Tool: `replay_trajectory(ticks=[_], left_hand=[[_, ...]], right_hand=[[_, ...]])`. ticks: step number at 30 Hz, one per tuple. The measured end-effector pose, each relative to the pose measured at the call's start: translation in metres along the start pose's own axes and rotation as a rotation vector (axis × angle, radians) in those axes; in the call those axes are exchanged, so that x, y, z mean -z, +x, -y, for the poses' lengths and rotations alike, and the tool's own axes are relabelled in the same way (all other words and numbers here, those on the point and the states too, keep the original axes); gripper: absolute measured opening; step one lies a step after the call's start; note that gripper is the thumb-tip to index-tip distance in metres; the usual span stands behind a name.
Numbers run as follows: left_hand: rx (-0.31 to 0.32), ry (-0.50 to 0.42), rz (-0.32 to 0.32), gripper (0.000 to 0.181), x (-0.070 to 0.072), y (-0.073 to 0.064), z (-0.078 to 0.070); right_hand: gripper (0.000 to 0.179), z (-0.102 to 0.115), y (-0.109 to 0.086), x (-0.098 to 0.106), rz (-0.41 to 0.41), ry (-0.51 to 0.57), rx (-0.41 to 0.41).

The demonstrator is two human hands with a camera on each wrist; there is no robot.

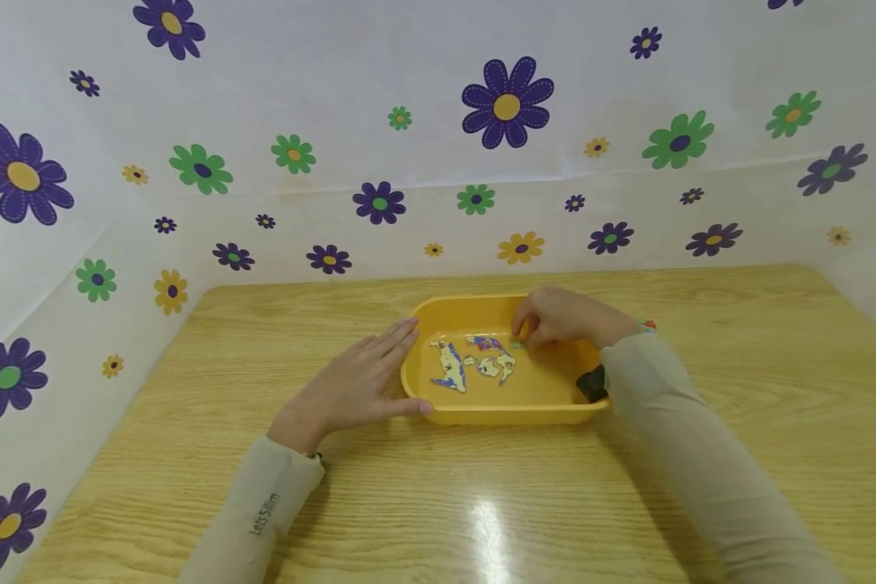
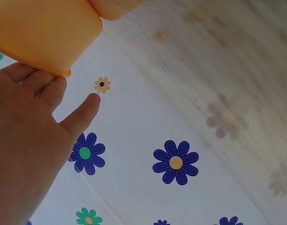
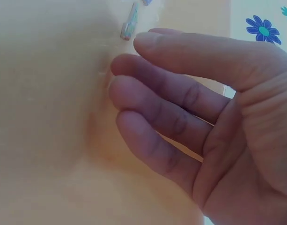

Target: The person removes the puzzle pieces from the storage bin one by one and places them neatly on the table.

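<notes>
A yellow plastic tub point(image 1: 526, 415) sits on the table. Inside it, on the left, lie several flat cut-out pieces with blue, red and cream colouring, among them a long cream-and-blue piece point(image 1: 450, 369) and a curved cream one point(image 1: 507, 367). My left hand point(image 1: 354, 388) touches the tub's left end with its fingers extended, the thumb at the front rim. Over the tub's far side is my right hand point(image 1: 562, 315), fingers bent downward. Just beyond its thumb and fingertips lies a small greenish piece point(image 3: 129, 22), apart from them in the right wrist view.
A wooden-look table point(image 1: 438, 495) lies under the tub. Behind it hangs a white cloth point(image 1: 438, 154) printed with flowers. A black object point(image 1: 593, 384) shows at the right wrist, and a small red thing point(image 1: 649, 325) peeks out beyond the right sleeve.
</notes>
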State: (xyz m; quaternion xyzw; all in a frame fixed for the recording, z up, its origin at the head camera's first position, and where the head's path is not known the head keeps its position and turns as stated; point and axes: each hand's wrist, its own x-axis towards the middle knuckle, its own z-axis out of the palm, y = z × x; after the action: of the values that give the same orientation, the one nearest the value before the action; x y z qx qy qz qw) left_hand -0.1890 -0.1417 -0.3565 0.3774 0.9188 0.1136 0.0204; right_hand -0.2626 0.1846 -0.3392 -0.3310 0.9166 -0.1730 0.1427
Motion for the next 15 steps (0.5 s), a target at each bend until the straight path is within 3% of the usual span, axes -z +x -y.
replay_trajectory(ticks=[15], left_hand=[[0.004, -0.023, 0.001, 0.129, 0.0013, -0.0004, -0.0004]], right_hand=[[0.020, 0.0006, 0.0060, -0.0065, -0.006, -0.203, 0.041]])
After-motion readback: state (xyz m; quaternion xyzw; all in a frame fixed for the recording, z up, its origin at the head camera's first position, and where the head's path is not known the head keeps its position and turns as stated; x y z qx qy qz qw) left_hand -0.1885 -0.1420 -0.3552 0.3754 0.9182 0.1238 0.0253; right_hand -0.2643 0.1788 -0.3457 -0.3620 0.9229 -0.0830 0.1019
